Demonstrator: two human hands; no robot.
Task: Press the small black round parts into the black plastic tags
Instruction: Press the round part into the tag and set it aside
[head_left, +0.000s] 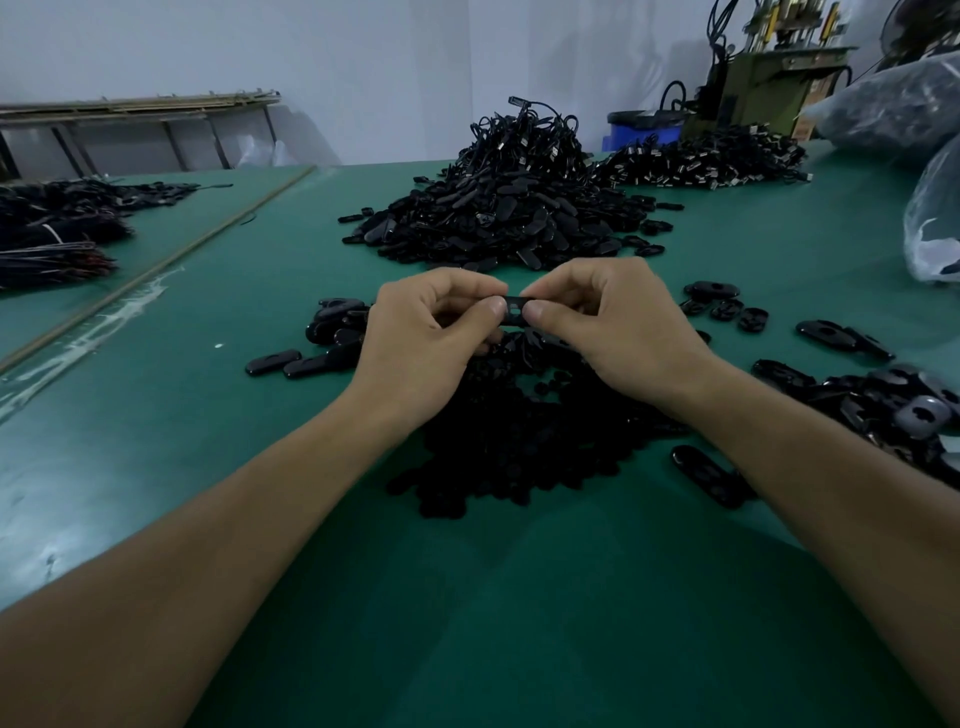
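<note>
My left hand (431, 332) and my right hand (613, 327) hold one black plastic tag (514, 310) between them above the green table (260, 312). Each hand pinches an end of the tag between thumb and fingers, the thumb tips almost meeting at its middle opening. Under my hands lies a dark heap of small black round parts (519, 447). Loose black tags (852, 338) lie scattered left and right of it, with more piled at the right (893, 410). Whether a round part sits in the held tag is unclear.
A big mound of black tags (498, 223) rises behind my hands, with cable bundles (701, 161) further back right. Dark bundles (52, 234) lie at the far left. Plastic bags (930, 208) stand at the right edge, a machine (769, 78) and a blue bin (639, 130) behind.
</note>
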